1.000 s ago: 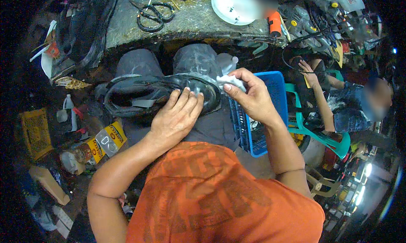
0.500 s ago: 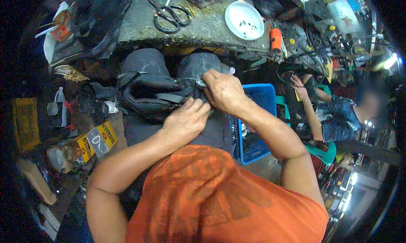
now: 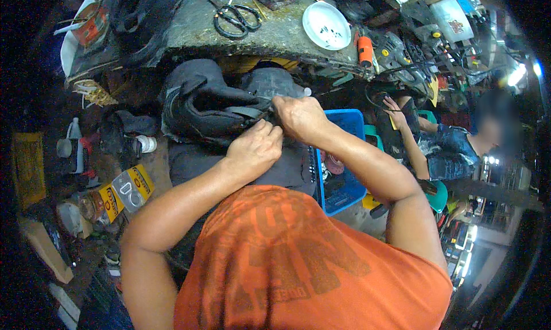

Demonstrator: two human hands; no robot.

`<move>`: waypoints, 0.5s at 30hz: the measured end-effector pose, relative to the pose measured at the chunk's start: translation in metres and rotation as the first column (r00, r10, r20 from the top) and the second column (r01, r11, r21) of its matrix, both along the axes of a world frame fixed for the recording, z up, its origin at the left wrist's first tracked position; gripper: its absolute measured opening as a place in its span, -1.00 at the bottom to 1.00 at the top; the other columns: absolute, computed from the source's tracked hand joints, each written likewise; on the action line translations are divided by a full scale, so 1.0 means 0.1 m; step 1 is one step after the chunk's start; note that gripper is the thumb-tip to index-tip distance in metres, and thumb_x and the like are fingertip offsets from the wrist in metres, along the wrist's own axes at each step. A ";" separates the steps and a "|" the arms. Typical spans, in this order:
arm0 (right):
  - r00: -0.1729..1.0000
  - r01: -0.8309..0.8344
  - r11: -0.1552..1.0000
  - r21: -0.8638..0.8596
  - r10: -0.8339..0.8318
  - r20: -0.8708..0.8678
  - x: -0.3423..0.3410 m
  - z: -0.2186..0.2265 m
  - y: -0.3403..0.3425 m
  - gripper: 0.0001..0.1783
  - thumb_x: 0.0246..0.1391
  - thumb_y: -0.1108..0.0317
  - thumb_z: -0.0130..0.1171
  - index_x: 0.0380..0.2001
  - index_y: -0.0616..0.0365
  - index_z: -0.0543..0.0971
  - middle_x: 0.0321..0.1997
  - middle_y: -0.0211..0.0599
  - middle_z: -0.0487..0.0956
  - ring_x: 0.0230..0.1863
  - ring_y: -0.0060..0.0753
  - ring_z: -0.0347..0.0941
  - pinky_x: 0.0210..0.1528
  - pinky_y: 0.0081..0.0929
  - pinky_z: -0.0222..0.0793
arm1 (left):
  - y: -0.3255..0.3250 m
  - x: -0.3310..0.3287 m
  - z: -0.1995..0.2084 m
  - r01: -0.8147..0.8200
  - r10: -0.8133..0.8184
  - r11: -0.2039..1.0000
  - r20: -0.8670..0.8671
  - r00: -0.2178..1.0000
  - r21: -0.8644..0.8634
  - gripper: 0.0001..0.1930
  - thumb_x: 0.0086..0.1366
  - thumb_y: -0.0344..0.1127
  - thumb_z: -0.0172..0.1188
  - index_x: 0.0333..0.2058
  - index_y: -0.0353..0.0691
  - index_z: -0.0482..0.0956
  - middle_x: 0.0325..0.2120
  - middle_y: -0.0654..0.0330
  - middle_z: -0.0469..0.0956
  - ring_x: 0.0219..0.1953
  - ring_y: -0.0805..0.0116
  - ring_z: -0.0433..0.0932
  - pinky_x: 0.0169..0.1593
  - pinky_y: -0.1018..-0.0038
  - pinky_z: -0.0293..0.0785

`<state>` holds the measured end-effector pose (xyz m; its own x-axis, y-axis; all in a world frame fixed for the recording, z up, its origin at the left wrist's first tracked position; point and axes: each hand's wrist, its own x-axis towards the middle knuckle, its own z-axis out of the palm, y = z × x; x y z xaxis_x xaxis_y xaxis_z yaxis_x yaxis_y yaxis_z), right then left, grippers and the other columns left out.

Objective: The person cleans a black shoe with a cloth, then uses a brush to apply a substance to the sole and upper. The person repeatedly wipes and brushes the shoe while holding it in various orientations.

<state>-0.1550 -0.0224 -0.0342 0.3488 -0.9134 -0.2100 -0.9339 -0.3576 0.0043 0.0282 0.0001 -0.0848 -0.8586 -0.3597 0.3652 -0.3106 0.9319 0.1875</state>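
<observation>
Black, padded shoe [image 3: 221, 116] touches the curled left hand [image 3: 256, 146].

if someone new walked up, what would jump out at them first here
Probably the bright orange shirt, filling the lower middle. Just above it, the left hand and right hand nearly meet at a black item on the lap. Farther up, black-handled scissors and a round white dish sit on the worn bench.

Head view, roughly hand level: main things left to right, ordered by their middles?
Yellow crate → white roll → black padded item → left hand → right hand → blue basket → co-worker's hand.
</observation>
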 end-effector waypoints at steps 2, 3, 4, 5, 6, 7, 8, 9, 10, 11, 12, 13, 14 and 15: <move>0.993 -0.078 0.991 0.112 0.088 -0.082 -0.05 0.23 -0.02 -0.80 0.11 0.27 0.15 -0.31 0.17 0.58 -0.43 0.01 0.67 -0.39 0.09 0.67 -0.39 0.02 0.57 | 0.01 0.03 0.00 0.015 -0.013 0.997 0.031 0.999 -0.069 -0.61 0.23 -0.30 0.07 -0.03 -0.39 0.61 -0.25 0.12 0.53 -0.13 0.20 0.49 0.09 0.30 0.40; 0.983 -0.095 0.976 0.195 0.123 -0.134 -0.07 0.37 -0.06 -0.79 0.12 0.24 0.16 -0.31 0.16 0.61 -0.43 0.03 0.67 -0.38 0.10 0.67 -0.38 0.03 0.57 | 0.01 0.04 0.01 0.001 0.001 0.997 0.031 1.000 -0.082 -0.58 0.24 -0.30 0.06 0.01 -0.40 0.59 -0.24 0.12 0.53 -0.11 0.20 0.50 0.10 0.29 0.40; 1.000 -0.023 0.986 0.167 0.020 0.021 -0.12 0.52 -0.10 -0.71 0.19 0.14 0.16 -0.32 0.16 0.64 -0.40 0.08 0.67 -0.36 0.17 0.65 -0.31 0.09 0.57 | 0.00 0.06 0.03 -0.012 0.015 0.995 0.032 0.999 -0.094 -0.55 0.25 -0.31 0.06 0.06 -0.42 0.56 -0.23 0.11 0.53 -0.10 0.20 0.50 0.12 0.29 0.39; 0.992 0.070 0.990 0.121 -0.082 0.098 -0.19 0.65 -0.12 -0.66 0.25 0.09 0.15 -0.28 0.18 0.62 -0.36 0.11 0.67 -0.29 0.24 0.63 -0.23 0.11 0.55 | 0.00 0.07 0.06 -0.023 0.028 0.996 0.060 0.998 -0.090 -0.52 0.26 -0.31 0.05 0.11 -0.44 0.53 -0.22 0.11 0.53 -0.09 0.19 0.50 0.13 0.29 0.39; 0.958 0.200 0.973 0.110 -0.218 0.184 -0.27 0.76 -0.10 -0.64 0.24 0.08 0.17 -0.27 0.21 0.62 -0.33 0.11 0.67 -0.25 0.24 0.63 -0.20 0.07 0.54 | 0.01 0.07 0.10 -0.035 0.051 0.989 0.109 0.993 -0.142 -0.50 0.27 -0.31 0.04 0.15 -0.45 0.50 -0.22 0.12 0.53 -0.10 0.21 0.50 0.13 0.29 0.38; 0.897 0.281 0.959 0.045 -0.279 0.342 -0.33 0.83 -0.07 -0.63 0.23 0.07 0.19 -0.26 0.23 0.61 -0.31 0.12 0.67 -0.21 0.24 0.63 -0.17 0.03 0.53 | 0.02 0.08 0.16 -0.050 0.065 0.989 0.108 0.992 -0.138 -0.50 0.28 -0.31 0.03 0.15 -0.45 0.49 -0.19 0.09 0.54 -0.06 0.19 0.50 0.16 0.28 0.37; 0.842 0.347 0.929 0.126 -0.368 0.394 -0.36 0.83 -0.02 -0.66 0.23 0.11 0.21 -0.25 0.23 0.61 -0.33 0.04 0.66 -0.24 0.05 0.61 -0.19 -0.07 0.50 | 0.01 0.08 0.23 -0.051 0.069 0.989 0.133 0.989 -0.136 -0.50 0.29 -0.30 0.03 0.16 -0.45 0.49 -0.17 0.06 0.54 -0.03 0.17 0.50 0.20 0.27 0.36; 0.776 0.388 0.906 0.168 -0.420 0.470 -0.38 0.81 0.03 -0.69 0.23 0.15 0.24 -0.24 0.23 0.61 -0.35 -0.04 0.65 -0.28 -0.14 0.60 -0.20 -0.16 0.48 | 0.00 0.07 0.30 -0.051 0.075 0.989 0.173 0.982 -0.136 -0.50 0.30 -0.30 0.02 0.16 -0.46 0.48 -0.14 0.04 0.55 0.01 0.15 0.51 0.23 0.25 0.35; 0.703 0.444 0.867 0.225 -0.493 0.513 -0.40 0.77 0.09 -0.71 0.23 0.19 0.26 -0.23 0.24 0.61 -0.38 -0.11 0.64 -0.31 -0.32 0.58 -0.22 -0.25 0.46 | -0.02 0.06 0.38 -0.040 0.096 0.979 0.278 0.956 -0.198 -0.51 0.36 -0.24 -0.04 0.17 -0.40 0.48 0.09 -0.11 0.52 0.23 -0.01 0.42 0.40 0.08 0.17; 0.669 0.444 0.856 0.263 -0.513 0.538 -0.39 0.69 0.15 -0.72 0.23 0.22 0.26 -0.21 0.25 0.60 -0.36 -0.21 0.63 -0.28 -0.48 0.51 -0.21 -0.32 0.44 | -0.03 0.05 0.45 -0.019 0.116 0.958 0.325 0.939 -0.287 -0.51 0.39 -0.22 -0.07 0.19 -0.36 0.47 0.15 -0.15 0.47 0.29 -0.07 0.36 0.43 0.02 0.08; 0.698 0.436 0.872 0.222 -0.484 0.527 -0.39 0.62 0.20 -0.72 0.23 0.22 0.27 -0.21 0.26 0.60 -0.37 -0.20 0.63 -0.29 -0.48 0.51 -0.22 -0.33 0.44 | -0.06 0.04 0.52 0.021 0.137 0.934 0.411 0.901 -0.357 -0.52 0.41 -0.20 -0.10 0.20 -0.32 0.46 0.22 -0.19 0.42 0.35 -0.12 0.29 0.46 -0.04 0.00; 0.731 0.438 0.879 0.187 -0.470 0.495 -0.38 0.56 0.22 -0.71 0.23 0.22 0.27 -0.20 0.26 0.59 -0.37 -0.19 0.63 -0.29 -0.47 0.51 -0.22 -0.34 0.44 | -0.10 0.03 0.57 0.035 0.188 0.892 0.441 0.878 -0.450 -0.52 0.43 -0.18 -0.12 0.21 -0.28 0.45 0.29 -0.23 0.36 0.41 -0.17 0.23 0.49 -0.10 -0.09; 0.689 0.436 0.874 0.215 -0.478 0.545 -0.38 0.51 0.26 -0.67 0.21 0.14 0.27 -0.21 0.24 0.60 -0.29 0.04 0.65 -0.20 0.05 0.63 -0.14 -0.13 0.49 | -0.16 0.01 0.60 0.074 0.142 0.939 0.576 0.805 -0.335 -0.52 0.46 -0.13 -0.17 0.26 -0.16 0.38 0.34 -0.30 0.27 0.45 -0.24 0.14 0.47 -0.18 -0.14; 0.665 0.444 0.867 0.226 -0.488 0.565 -0.38 0.48 0.28 -0.68 0.22 0.16 0.27 -0.21 0.24 0.60 -0.29 0.03 0.65 -0.21 0.06 0.63 -0.14 -0.13 0.49 | -0.23 -0.01 0.61 0.072 0.163 0.930 0.577 0.800 -0.362 -0.53 0.46 -0.17 -0.18 0.28 -0.10 0.34 0.27 -0.35 0.35 0.39 -0.21 0.25 0.46 -0.11 -0.07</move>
<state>-0.1932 0.0060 0.0133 -0.0473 -0.9832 -0.1762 -0.7822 0.1461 -0.6056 0.0275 -0.0226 -0.0236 -0.9303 -0.3535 -0.0980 -0.2935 0.8776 -0.3790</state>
